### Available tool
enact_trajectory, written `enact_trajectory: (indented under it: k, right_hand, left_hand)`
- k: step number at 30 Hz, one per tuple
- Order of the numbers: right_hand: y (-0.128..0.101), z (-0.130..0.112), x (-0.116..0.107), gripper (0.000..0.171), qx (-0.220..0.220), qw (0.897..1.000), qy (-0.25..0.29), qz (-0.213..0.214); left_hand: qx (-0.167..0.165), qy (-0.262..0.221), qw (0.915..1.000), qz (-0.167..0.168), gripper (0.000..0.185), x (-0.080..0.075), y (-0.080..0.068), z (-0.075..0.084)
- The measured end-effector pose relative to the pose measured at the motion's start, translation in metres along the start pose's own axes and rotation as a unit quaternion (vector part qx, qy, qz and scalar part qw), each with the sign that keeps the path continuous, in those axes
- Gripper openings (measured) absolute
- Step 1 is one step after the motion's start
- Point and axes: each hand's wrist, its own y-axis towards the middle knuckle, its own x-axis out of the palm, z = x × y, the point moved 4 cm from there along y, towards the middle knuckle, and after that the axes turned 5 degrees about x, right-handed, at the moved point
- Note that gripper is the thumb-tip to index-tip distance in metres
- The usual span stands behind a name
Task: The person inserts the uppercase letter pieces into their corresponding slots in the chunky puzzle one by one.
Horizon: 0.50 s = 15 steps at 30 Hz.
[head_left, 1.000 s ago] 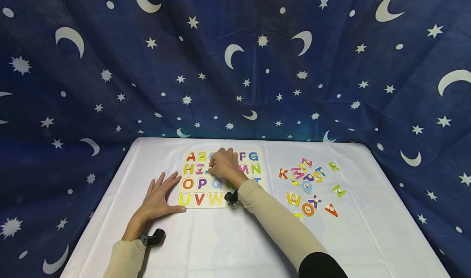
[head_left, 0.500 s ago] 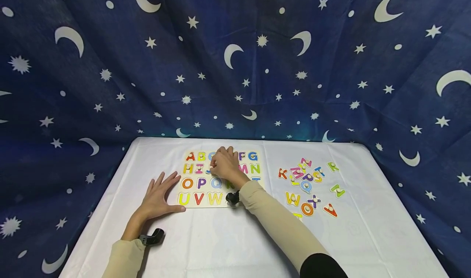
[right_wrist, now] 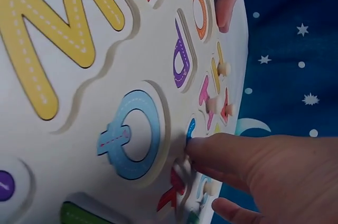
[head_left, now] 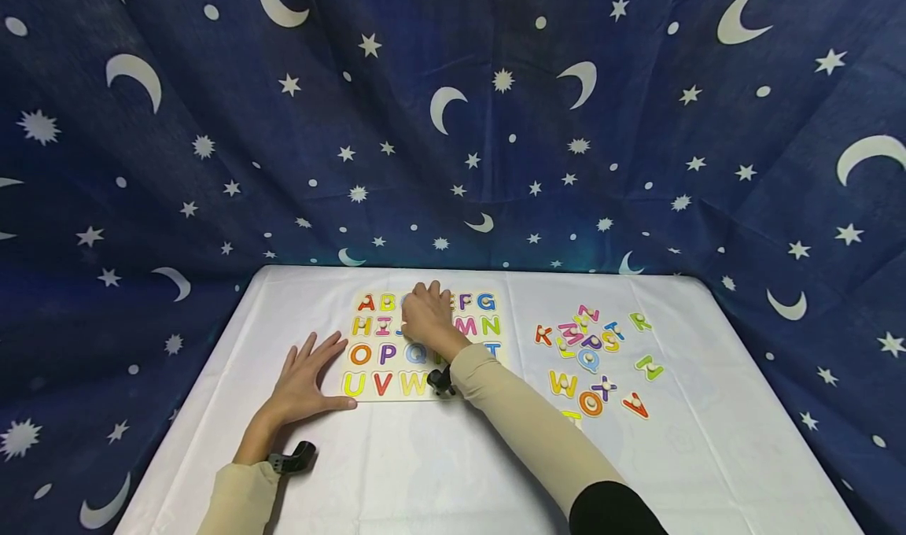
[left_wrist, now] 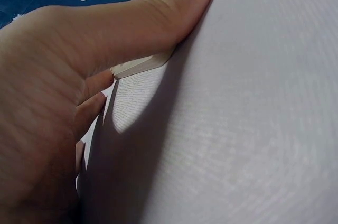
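Observation:
A cream alphabet puzzle board (right_wrist: 53,160) lies on the table, with rows of coloured letter recesses. My left hand (head_left: 300,385) rests at its left side, fingers spread and thumb (left_wrist: 158,18) along the near-left corner. My right hand (head_left: 428,315) is over the second row, just right of the H and I pieces. In the right wrist view, its thumb (right_wrist: 216,150) and fingers pinch a blurred letter puzzle piece (right_wrist: 185,182), seen edge-on; I cannot tell which letter. The wooden knobs (right_wrist: 224,69) of the seated pieces stand up beyond.
Loose letter pieces lie scattered on the table right of the board, among them a red K (head_left: 543,335), a light blue Q (head_left: 589,359), an orange O (head_left: 591,404) and a green Z (head_left: 649,367). A dark blue star-and-moon cloth (head_left: 495,165) hangs behind the white table (head_left: 425,472).
My right hand has shifted slightly left and away from me over the second row, uncovering part of the E. My left hand has stayed where it was.

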Motion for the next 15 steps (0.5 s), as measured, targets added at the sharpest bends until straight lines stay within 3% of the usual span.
enact_trajectory:
  k: [5,9,15]
  right_hand:
    - [-0.003,0.010,0.002,0.024,0.019,0.998,0.061,0.006]
    - [-0.005,0.017,0.005,0.019,0.011,0.994,0.111,0.022]
    - [-0.006,0.023,0.009,0.012,0.013,0.990,0.141,0.015]
  left_hand:
    - [0.000,0.002,1.0000,0.000,0.112,-0.001,0.000,0.001]
    - [0.000,0.003,1.0000,0.001,0.113,-0.002,0.000,0.004]
    - [0.002,0.002,1.0000,0.006,0.113,-0.001,0.000,0.003]
